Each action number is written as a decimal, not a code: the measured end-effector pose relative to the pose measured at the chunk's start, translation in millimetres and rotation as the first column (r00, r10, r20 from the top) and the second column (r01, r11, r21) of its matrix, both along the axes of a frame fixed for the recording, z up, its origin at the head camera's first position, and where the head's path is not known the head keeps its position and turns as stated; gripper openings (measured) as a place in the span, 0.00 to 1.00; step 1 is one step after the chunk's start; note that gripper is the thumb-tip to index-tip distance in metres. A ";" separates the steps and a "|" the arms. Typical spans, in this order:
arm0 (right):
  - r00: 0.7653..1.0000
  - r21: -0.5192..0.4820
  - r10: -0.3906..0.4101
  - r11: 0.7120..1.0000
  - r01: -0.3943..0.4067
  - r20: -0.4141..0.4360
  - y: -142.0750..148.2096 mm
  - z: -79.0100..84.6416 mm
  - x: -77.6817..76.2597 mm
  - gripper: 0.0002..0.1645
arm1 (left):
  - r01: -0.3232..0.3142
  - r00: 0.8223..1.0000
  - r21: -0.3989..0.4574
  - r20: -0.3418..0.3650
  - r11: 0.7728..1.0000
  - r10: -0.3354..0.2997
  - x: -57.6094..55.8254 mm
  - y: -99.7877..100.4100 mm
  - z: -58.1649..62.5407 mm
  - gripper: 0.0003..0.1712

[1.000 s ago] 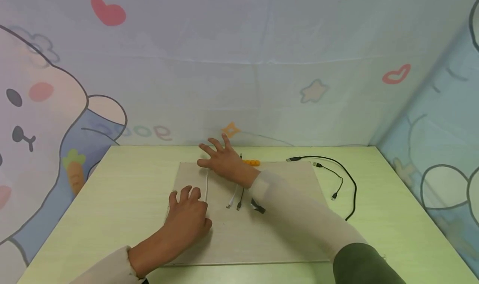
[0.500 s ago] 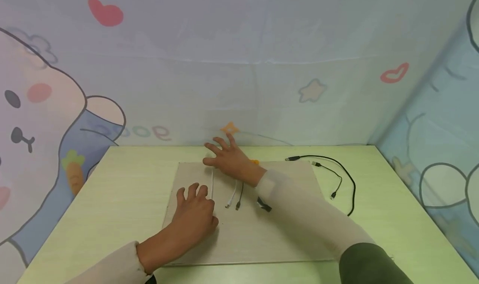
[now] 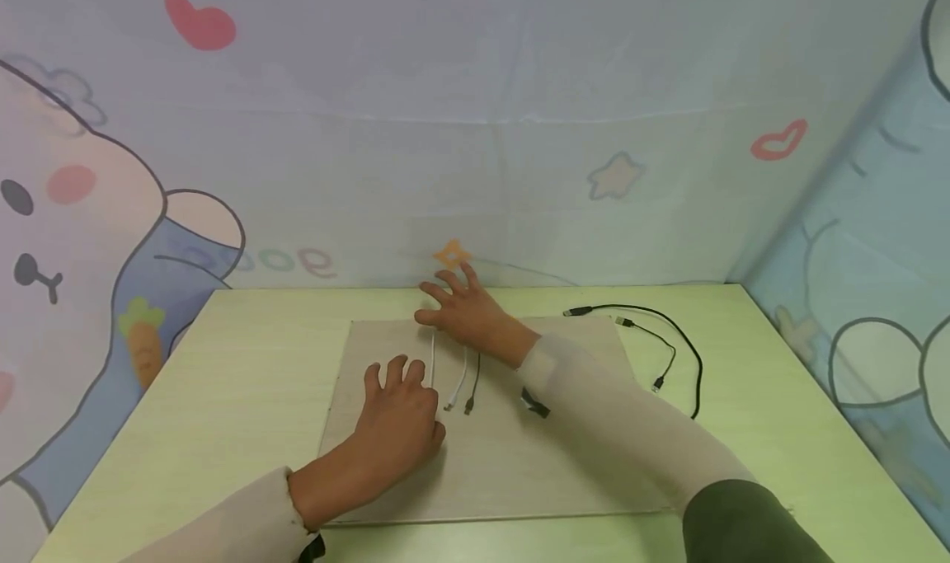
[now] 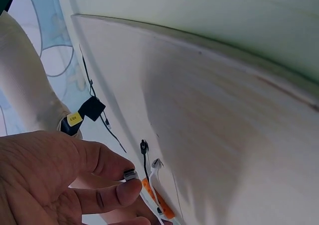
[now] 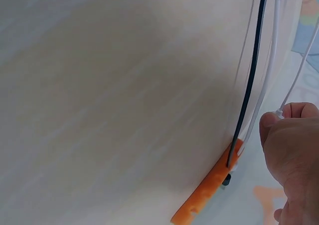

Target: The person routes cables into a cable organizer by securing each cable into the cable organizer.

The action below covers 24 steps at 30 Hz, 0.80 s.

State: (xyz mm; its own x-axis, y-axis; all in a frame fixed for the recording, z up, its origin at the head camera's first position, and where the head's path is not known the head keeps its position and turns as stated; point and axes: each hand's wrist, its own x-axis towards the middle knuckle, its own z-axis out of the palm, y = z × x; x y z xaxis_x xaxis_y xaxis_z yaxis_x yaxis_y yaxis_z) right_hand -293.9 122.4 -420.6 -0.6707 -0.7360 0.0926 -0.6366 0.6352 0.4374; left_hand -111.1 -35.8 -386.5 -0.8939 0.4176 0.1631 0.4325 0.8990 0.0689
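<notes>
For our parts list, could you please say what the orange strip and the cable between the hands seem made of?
Orange strip: plastic or rubber, perhaps; fairly matte, with solid colour and little glare. Cable: probably plastic-sheathed, from its even white colour; gloss unclear.

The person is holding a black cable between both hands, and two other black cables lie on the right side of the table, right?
Not quite: the head view shows a white cable, not a black one, held between the left hand and right hand. The longer black cable and shorter black cable do lie on the right side of the table.
</notes>
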 end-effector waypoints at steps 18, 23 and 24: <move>1.000 -0.009 0.011 1.000 -0.010 0.010 20.7 1.0 -4.3 0.13 | 0.007 1.000 0.029 0.022 1.000 -0.007 -7.8 14.6 -5.6 0.11; 1.000 -0.028 0.022 0.999 -0.022 -0.003 26.8 0.4 -7.2 0.13 | 0.002 0.999 0.015 0.039 1.000 -0.002 -9.8 20.2 -4.5 0.11; 1.000 -0.026 0.023 0.999 -0.023 -0.006 27.7 0.7 -7.7 0.13 | 0.001 0.999 0.013 0.040 1.000 -0.001 -10.1 21.4 -4.4 0.11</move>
State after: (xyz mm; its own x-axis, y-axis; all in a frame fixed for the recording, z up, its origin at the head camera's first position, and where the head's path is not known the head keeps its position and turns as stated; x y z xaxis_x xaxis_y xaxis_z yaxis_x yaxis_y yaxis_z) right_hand -301.6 150.2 -419.9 -0.6531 -0.7484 0.1158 -0.6488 0.6318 0.4241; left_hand -121.2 -14.3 -390.9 -0.8994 0.4167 0.1323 0.4302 0.8974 0.0981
